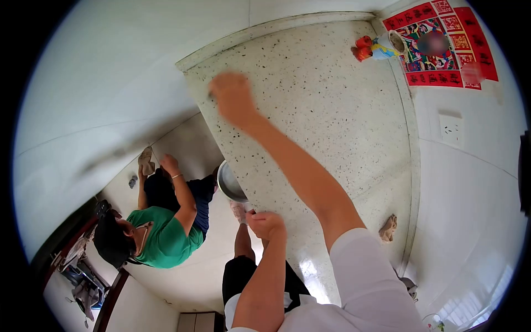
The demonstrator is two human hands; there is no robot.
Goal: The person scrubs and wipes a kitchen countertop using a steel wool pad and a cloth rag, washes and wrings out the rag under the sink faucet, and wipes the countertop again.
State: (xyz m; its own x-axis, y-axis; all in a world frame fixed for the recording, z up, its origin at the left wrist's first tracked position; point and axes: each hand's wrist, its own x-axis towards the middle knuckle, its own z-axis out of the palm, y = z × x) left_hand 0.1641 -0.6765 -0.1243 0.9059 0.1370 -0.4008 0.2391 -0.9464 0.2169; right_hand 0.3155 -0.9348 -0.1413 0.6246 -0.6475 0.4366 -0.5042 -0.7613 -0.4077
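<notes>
My right hand point(233, 99) is over the left part of a pale speckled slab point(315, 105), close to its edge. Motion smears its fingers, and a small dark spot shows beside them. Near the slab's lower left edge is my left hand point(266, 224), its fingers pressed together; whatever they hold, if anything, is hidden. A round metal basin point(231, 181) shows partly from under the slab's edge, between my two hands. A crumpled beige cloth point(388, 228) lies at the right side of the slab.
A person in a green top and black cap point(166, 238) is low down at the left, one hand by a beige item point(146, 161). A blue-white container point(387, 45) with red pieces stands at the back right, beside red posters point(431, 44). A socket point(451, 129) is on the wall.
</notes>
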